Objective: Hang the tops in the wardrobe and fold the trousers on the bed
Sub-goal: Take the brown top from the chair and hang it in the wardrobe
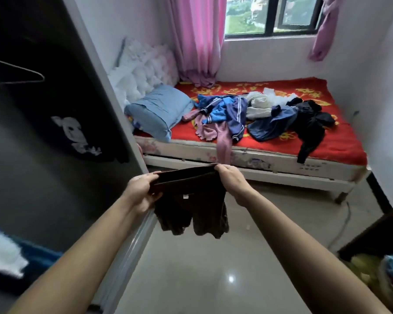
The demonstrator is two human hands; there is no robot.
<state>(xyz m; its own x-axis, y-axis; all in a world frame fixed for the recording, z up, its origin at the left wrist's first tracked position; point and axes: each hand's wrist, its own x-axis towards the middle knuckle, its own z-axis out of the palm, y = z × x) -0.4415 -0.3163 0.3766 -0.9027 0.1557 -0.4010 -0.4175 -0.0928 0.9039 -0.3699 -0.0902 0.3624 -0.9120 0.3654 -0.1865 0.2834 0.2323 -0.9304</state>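
Dark brown cloth shorts [191, 200] hang by the waistband, pinched at either end by left hand [141, 189] and right hand [232, 180], apparently stretched flat for folding.

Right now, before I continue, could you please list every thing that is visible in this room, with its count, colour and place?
shorts: one, dark brown, held up by the waistband above the floor
bed: one, red cover with yellow pattern, below the window
pillow: one, light blue, at the bed's left end
loose garments: about five; blue and white, pink, white, denim blue, black; heaped on the bed, the pink one hanging over its edge
curtains: two, pink, on either side of the window
wardrobe: one, dark inside, at the left
wire hanger: one, dark, inside the wardrobe
printed top: one, dark with white print, inside the wardrobe
left hand: grips the waistband's left end
right hand: grips the waistband's right end
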